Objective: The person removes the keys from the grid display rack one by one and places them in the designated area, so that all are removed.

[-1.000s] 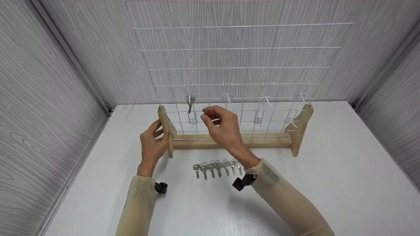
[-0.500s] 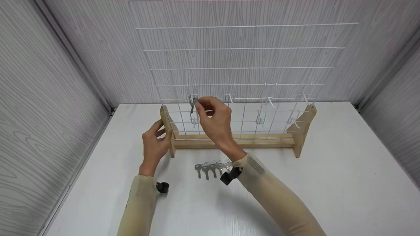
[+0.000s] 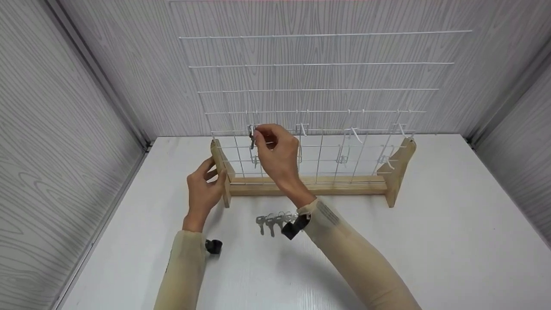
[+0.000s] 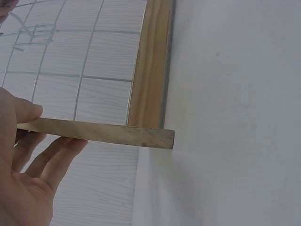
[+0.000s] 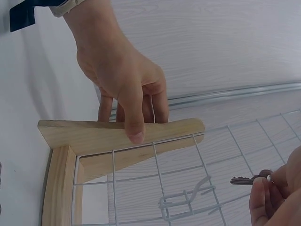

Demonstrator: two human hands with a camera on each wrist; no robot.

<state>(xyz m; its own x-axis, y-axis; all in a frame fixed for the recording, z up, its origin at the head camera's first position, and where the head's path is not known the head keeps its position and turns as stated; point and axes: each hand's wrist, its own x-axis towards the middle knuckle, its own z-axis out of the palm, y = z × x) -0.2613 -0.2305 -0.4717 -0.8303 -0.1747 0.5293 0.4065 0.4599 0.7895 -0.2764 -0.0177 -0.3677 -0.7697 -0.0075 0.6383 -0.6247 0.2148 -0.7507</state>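
My left hand (image 3: 202, 189) grips the left wooden end support (image 4: 103, 132) of a wire grid stand, thumb on the inner face and fingers on the outer. At the grid's upper left hook, my right hand (image 3: 279, 150) pinches a metal key (image 5: 242, 181) by its head, with the blade pointing away from the fingers. In the head view this key hangs partly behind the fingertips. The hook's white tip shows between the fingers in the right wrist view. Several more keys (image 3: 270, 226) with rings lie in a row on the table, partly hidden by the right wrist camera.
The white wire grid (image 3: 318, 90) rises from a wooden base bar (image 3: 344, 188). Other white hooks (image 3: 355, 134) stick out along the grid to the right, some lower down. A right wooden support (image 3: 396, 172) holds the far end. Grey wood-patterned panels surround the white table (image 3: 447, 241).
My right hand has moved left and slightly up from beside the hanging key and now touches it at the hook. The left hand keeps its grip on the support.
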